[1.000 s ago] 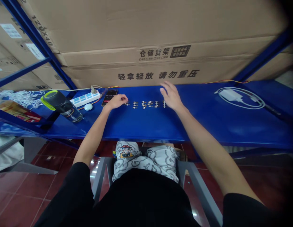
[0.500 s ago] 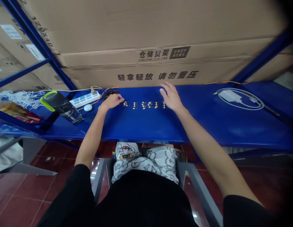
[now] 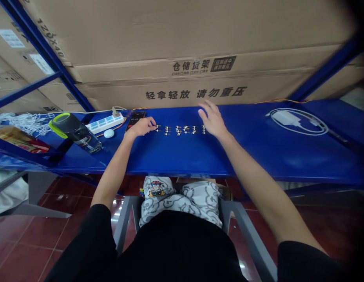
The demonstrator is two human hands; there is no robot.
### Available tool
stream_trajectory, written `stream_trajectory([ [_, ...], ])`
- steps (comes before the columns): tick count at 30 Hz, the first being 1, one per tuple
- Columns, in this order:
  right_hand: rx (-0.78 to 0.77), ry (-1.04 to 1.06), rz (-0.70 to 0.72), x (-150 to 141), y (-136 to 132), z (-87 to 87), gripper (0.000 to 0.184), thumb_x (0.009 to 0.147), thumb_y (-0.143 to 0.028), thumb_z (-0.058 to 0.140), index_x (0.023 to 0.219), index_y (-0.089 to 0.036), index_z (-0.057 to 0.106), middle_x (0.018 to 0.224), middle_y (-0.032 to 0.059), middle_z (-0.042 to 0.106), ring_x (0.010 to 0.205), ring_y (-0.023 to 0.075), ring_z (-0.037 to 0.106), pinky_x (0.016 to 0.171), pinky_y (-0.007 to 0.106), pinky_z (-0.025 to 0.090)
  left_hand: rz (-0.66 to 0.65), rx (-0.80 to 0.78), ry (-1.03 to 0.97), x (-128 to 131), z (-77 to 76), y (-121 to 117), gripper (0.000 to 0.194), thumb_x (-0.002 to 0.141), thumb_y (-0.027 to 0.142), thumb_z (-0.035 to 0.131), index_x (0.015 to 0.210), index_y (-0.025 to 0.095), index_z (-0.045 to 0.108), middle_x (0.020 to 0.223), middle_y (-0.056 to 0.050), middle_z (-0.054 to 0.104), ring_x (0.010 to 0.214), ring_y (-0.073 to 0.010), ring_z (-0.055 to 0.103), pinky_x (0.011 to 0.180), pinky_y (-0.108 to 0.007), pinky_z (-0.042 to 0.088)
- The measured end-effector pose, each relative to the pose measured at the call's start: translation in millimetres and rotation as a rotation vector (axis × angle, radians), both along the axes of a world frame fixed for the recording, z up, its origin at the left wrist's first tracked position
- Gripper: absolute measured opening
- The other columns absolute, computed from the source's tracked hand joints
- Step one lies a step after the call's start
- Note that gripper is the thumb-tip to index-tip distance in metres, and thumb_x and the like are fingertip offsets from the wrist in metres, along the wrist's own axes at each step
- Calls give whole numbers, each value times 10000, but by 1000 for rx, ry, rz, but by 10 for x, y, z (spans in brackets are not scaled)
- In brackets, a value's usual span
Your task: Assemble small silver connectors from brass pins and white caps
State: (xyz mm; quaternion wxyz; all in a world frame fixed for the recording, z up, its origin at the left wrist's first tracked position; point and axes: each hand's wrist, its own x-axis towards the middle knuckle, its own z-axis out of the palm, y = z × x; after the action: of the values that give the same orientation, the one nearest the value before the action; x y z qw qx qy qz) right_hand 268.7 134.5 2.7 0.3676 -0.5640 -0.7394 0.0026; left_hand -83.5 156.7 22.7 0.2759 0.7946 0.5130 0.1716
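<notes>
Small shiny pieces with thin brownish shafts and pale parts lie in short columns across the blue shelf top point(image 3: 176, 154); they are too small to name. My left hand point(image 3: 143, 126) is at the leftmost pieces point(image 3: 158, 128), thumb and fingers pinched together. Whatever is between its fingertips is hidden. My right hand point(image 3: 212, 118) rests at the other end of the row with fingers stretched and thumb apart. It partly covers the rightmost pieces point(image 3: 203, 129). Between the hands lie the middle columns of pieces point(image 3: 186, 129).
Beyond my left hand lies a phone point(image 3: 136, 116) with a timer showing. A white power strip point(image 3: 107, 123), a round white object point(image 3: 109, 133) and a dark bottle point(image 3: 78, 135) stand farther left. A charger with a coiled cable point(image 3: 287, 118) lies right. Cardboard boxes point(image 3: 199, 31) form the back.
My left hand has shifted slightly right and down over the leftmost pieces, uncovering more of the phone. My right hand has stayed nearly still.
</notes>
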Motion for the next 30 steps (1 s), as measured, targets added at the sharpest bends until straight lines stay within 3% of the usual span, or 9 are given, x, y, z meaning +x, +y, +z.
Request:
stream_trajectory([
  [9,9,1,-7,9,16,-18,728,983,-739,155,1437,-327,548,1621,69,435,1495,328,393,1235,614,295,-23,63,28,19,38,-32,76,915,235,648,973,188,633,843,-53,731,640,-147,618,623,-269,485],
  [13,15,-27,-17,14,29,-27,724,986,-736,136,1448,-346,534,1615,56,441,1486,322,409,1224,612,325,31,157,78,58,29,-51,135,1001,256,551,1101,195,618,836,-54,723,713,-185,655,718,-308,494],
  [16,10,-32,-22,14,32,-30,720,987,-733,135,1446,-348,534,1612,56,444,1486,318,410,1228,607,323,18,247,157,118,-10,-64,203,1026,272,507,1187,210,613,943,-75,742,849,-226,682,785,-333,488],
  [19,1,-26,-25,9,26,-25,736,988,-730,135,1445,-321,541,1617,77,437,1493,313,400,1236,594,311,-10,285,216,167,-47,-77,187,1030,278,490,1094,221,656,1073,-87,742,944,-249,684,805,-344,484],
  [30,-21,-43,-24,19,19,-19,749,981,-740,110,1450,-330,526,1623,58,430,1488,318,399,1235,597,307,-59,280,215,153,-29,-105,161,1003,292,547,1033,217,685,1004,-68,754,909,-236,687,784,-319,481],
])
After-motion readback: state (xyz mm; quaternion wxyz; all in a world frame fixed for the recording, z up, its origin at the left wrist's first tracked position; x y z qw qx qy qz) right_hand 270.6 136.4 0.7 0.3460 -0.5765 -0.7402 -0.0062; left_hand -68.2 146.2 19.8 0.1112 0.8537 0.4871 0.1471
